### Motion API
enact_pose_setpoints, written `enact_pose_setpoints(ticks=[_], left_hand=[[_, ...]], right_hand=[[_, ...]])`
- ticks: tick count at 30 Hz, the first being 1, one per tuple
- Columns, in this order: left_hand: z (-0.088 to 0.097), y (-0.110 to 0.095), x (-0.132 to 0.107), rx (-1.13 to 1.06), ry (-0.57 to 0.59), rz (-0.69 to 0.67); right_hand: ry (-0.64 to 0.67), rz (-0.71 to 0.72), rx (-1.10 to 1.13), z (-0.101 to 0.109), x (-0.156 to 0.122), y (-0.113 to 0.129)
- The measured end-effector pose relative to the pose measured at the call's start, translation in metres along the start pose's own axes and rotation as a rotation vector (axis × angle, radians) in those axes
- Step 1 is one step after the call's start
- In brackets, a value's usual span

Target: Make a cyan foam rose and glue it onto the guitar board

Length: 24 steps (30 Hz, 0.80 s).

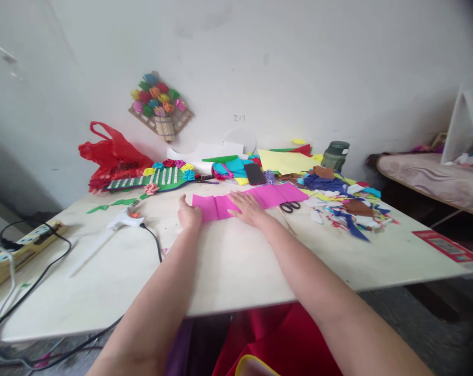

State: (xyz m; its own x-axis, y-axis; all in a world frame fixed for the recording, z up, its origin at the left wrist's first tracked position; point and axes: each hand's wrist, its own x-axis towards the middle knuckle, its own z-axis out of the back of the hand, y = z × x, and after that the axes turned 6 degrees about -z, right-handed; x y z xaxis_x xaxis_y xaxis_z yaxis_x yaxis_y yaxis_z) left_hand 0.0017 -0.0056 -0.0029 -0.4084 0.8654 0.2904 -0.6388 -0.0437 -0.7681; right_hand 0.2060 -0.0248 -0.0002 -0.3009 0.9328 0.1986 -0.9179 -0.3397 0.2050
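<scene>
A long strip of bright pink paper [273, 195] with crosswise creases lies across the middle of the table. My left hand [189, 214] grips its left end, thumb up, the other fingers partly hidden. Flat on the strip, left of its middle, rests my right hand [247, 208] with fingers stretched out. Black-handled scissors [290, 207] lie against the strip's lower edge near its right end, the blades mostly hidden. To the left of my left hand is a white glue gun [127, 220] with a glue stick in it and a black cord.
Paper scraps [349, 209] are heaped at the right. Behind the strip are a phone [255, 174], coloured sheets [285, 162] and a green bottle [335, 155]. A red plastic bag [114, 154] and a flower-trimmed green board [168, 178] stand back left. A power strip [28, 241] lies far left.
</scene>
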Motion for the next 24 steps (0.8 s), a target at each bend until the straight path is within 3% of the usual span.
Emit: enact_pose_setpoints(ticks=[3, 6, 13, 19, 22, 24], left_hand=[[0.001, 0.002, 0.001, -0.003, -0.002, -0.011], [0.001, 0.007, 0.005, -0.018, 0.006, 0.011], [0.001, 0.014, 0.015, 0.018, 0.016, 0.032], [0.011, 0.016, 0.02, 0.235, 0.06, 0.059], [0.017, 0.018, 0.021, 0.304, -0.001, 0.086], [0.016, 0.014, 0.016, 0.329, -0.08, -0.025]], right_hand=[[0.214, 0.024, -0.013, -0.011, 0.0, 0.013], [0.289, -0.007, -0.02, -0.013, -0.001, 0.017], [0.3, -0.022, -0.013, -0.007, -0.005, 0.018], [0.294, -0.021, -0.026, -0.009, -0.005, 0.019], [0.277, -0.009, -0.037, -0.012, -0.003, 0.016], [0.266, -0.002, -0.041, -0.015, -0.001, 0.014]])
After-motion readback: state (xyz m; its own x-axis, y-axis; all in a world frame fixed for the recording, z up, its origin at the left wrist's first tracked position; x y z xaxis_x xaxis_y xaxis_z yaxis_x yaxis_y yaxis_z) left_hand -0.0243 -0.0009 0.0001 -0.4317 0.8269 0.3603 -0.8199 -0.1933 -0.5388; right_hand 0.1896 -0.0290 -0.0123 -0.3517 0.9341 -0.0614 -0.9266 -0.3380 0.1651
